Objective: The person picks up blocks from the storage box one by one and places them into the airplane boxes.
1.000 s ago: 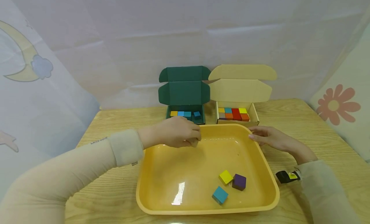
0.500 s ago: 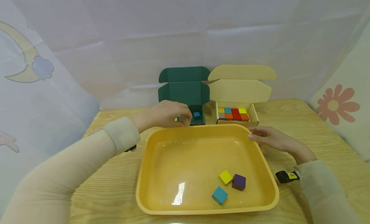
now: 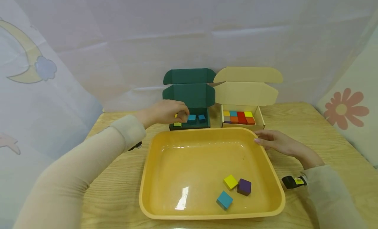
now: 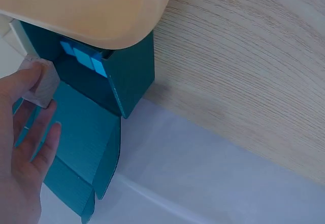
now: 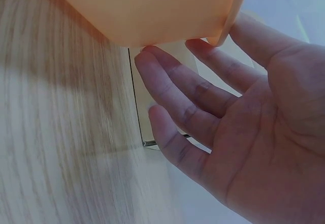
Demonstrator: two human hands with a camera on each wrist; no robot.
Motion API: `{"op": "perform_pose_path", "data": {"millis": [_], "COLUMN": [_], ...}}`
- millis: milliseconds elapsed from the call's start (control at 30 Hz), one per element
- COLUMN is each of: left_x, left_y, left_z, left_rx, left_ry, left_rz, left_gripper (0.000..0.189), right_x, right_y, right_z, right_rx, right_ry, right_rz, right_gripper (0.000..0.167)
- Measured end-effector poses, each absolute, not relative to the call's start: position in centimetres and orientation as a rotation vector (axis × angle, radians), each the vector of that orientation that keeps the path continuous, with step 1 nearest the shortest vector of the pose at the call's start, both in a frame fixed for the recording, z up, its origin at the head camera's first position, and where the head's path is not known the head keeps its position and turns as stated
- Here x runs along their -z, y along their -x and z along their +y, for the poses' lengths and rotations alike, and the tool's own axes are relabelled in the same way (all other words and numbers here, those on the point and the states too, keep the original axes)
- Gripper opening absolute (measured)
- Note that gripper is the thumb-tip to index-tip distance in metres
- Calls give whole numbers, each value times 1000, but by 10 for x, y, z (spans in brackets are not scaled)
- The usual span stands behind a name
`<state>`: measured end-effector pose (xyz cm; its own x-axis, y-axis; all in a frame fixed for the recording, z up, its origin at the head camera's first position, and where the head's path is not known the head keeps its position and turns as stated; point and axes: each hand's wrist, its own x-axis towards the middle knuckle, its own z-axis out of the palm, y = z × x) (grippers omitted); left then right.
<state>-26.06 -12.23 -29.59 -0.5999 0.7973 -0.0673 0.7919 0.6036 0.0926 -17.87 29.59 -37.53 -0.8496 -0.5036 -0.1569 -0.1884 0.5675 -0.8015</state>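
Note:
My left hand [image 3: 166,111] pinches a pale wooden block [image 4: 41,82] between thumb and fingers, over the left side of the open green box [image 3: 193,95]. Inside that box are blue blocks [image 3: 191,118] and a yellow block [image 3: 177,124]; my fingers cover part of its contents. At the far right corner of the yellow tray [image 3: 212,217], my right hand [image 3: 279,142] holds the rim. Its thumb lies over the edge, and its fingertips are against the outer wall in the right wrist view. A yellow cube [image 3: 230,182], a purple cube [image 3: 244,187] and a blue cube [image 3: 224,200] lie in the tray.
Right of the green box stands an open cream box [image 3: 260,116] packed with several coloured blocks [image 3: 241,117]. Both boxes stand right behind the tray's far rim, lids raised toward the white cloth backdrop [image 3: 189,42]. The wooden table [image 3: 109,189] extends on both sides.
My left hand has moved from over the tray's far left, up and left to the green box, carrying the wooden block. The right hand and the tray cubes have stayed put.

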Motion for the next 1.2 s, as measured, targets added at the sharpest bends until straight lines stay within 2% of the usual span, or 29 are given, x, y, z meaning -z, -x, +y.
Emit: {"op": "perform_pose_path", "data": {"millis": [333,600,1200], "left_x": [304,310,324], "left_y": [276,281,292], "left_z": [-102,-90,-86], "left_rx": [50,96,202], "left_ry": [-1251,-1014,-979], "left_rz": [2676,2603,2618], "left_gripper": [30,34,27], "right_x": [377,377,374], "right_y": [179,178,177], "right_z": [299,298,297], "right_rx": [1175,1185,1186], "right_ry": [576,555,546], "right_rz": [2444,2434,2424], "right_gripper": [49,49,50]}}
